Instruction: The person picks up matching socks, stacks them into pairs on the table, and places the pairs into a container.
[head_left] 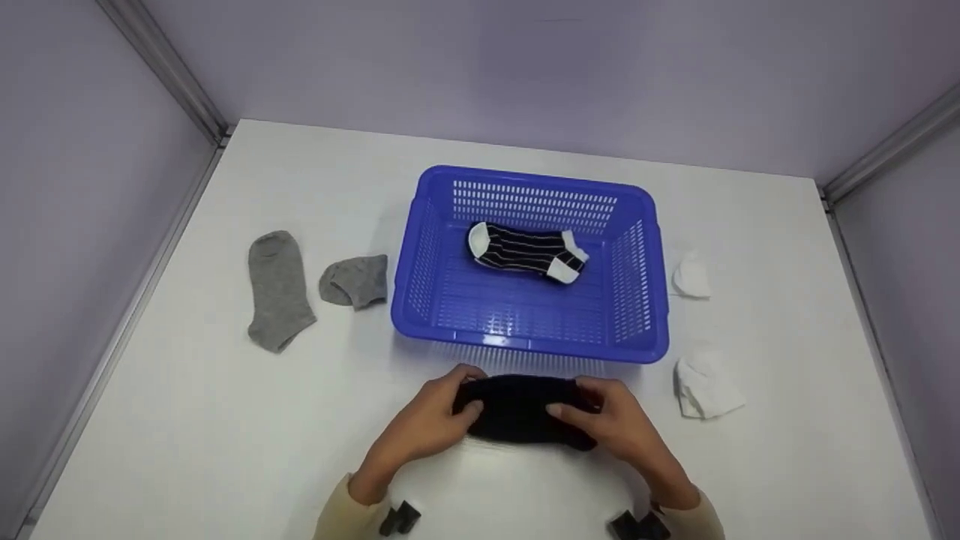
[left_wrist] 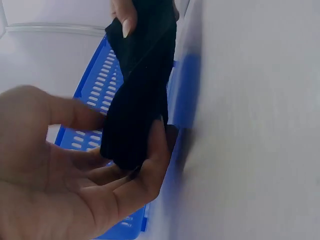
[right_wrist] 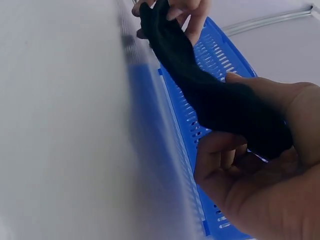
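Both hands hold a black sock stretched sideways in front of the basket's near side. My left hand grips its left end, thumb on top. At the other end my right hand pinches the cloth between thumb and fingers. The left wrist view shows the dark cloth hanging between the fingers of the left hand. In the right wrist view the cloth runs twisted from the right hand up to the left. Whether it is one sock or two cannot be told.
A blue basket holds striped black-and-white socks. Two grey socks lie left of it. Two white socks, bunched or folded, lie to the right. Walls border the back and sides of the white table.
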